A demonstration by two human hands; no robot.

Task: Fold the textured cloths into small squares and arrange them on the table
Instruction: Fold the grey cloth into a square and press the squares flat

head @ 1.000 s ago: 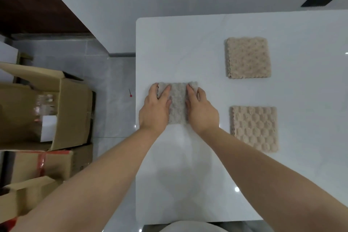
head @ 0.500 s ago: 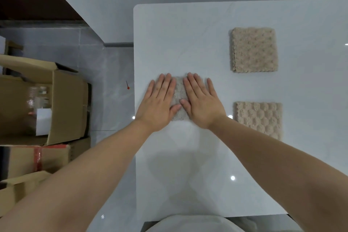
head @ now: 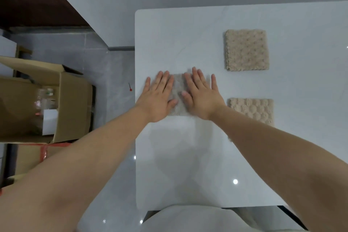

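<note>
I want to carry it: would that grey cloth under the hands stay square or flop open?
Probably flops open: the grey cloth looks soft and fluffy, and the left hand and right hand press it flat. On the glossy table it may slide if pushed.

I see the left hand (head: 156, 100) and right hand (head: 203, 98) side by side on the left-edge cloth (head: 178, 85); rightward on the table (head: 188, 156), the far cloth (head: 246, 50) lies behind the near cloth (head: 252, 109).

Glossy smooth white table (head: 188, 156); nubby plush beige cloths (head: 246, 50); matt brown cardboard box (head: 73, 107).
</note>
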